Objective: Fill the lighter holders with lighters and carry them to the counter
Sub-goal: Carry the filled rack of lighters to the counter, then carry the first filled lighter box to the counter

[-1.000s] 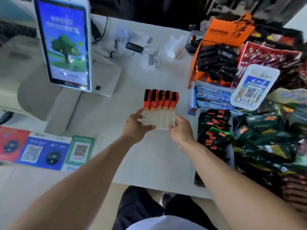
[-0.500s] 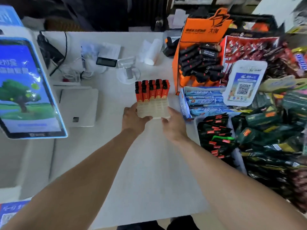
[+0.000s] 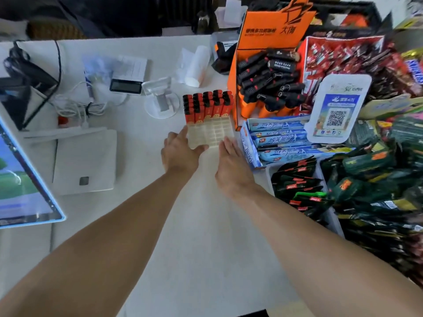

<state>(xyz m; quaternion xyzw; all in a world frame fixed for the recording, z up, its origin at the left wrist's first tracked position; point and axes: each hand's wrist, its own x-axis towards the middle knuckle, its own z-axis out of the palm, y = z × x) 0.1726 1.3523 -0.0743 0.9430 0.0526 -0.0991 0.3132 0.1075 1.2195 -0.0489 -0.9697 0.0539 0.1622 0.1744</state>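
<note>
Clear plastic lighter holder [image 3: 211,131] sits on the white bench [image 3: 201,225], approx centre, just left of the orange display box [image 3: 274,28]. Its back rows carry red lighters [image 3: 207,106] w/ black tops, standing upright; the front cells show no lighters. A small yellow mark shows low on each red body, too small to read.

Left hand [image 3: 179,152]: fingers fairly straight, thumb lying along the holder's front-left corner, touching it, not wrapped round it. Right hand [image 3: 232,165]: fingers straight and together, tips at the holder's front-right edge; touching or just short of it, can't tell. Neither hand grips anything.

Writing: the orange box has Chinese text in black on its header, big characters at the right, the rest too blurred to read. Inside it are black lighters [image 3: 270,78] w/ white print, illegible. Right of the holder, blue-white packs [image 3: 281,139] in a tray w/ blue Chinese lettering. Behind them a white QR placard [image 3: 337,110] w/ a blue panel, QR code and small logos. Far right edge, a brown wrapper [image 3: 415,69] w/ partial blue letters, prob. Snickers. Red sachets [image 3: 343,56] behind, dark green-black packets [image 3: 302,188] w/ red labels in front.

Left side: tilted screen [image 3: 20,179] showing a tree graphic, white flat device [image 3: 84,161], small display unit [image 3: 125,86], clear stand [image 3: 161,99], white cables [image 3: 75,108].
</note>
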